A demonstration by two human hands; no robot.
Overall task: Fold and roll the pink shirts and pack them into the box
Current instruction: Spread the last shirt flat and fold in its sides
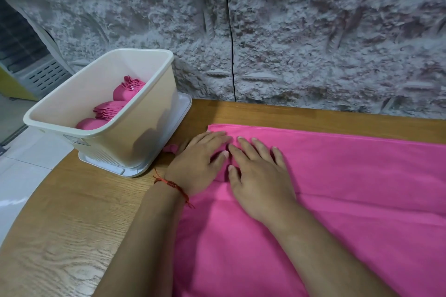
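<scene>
Step, I judge: starting the roll | left hand (200, 159) and right hand (258, 176) are pressing flat, fingers straight, side by side on the left end of the pink shirt (350, 188) | its length is running rightward from both hands | box (135, 132) is sitting just left of my left hand, the nearer one.

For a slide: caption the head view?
Left hand and right hand press a pink shirt on the table beside a box of rolled shirts.

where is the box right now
In the head view the box stands at the left of the table on a white tray, just left of the left hand, with rolled pink shirts inside.
</scene>
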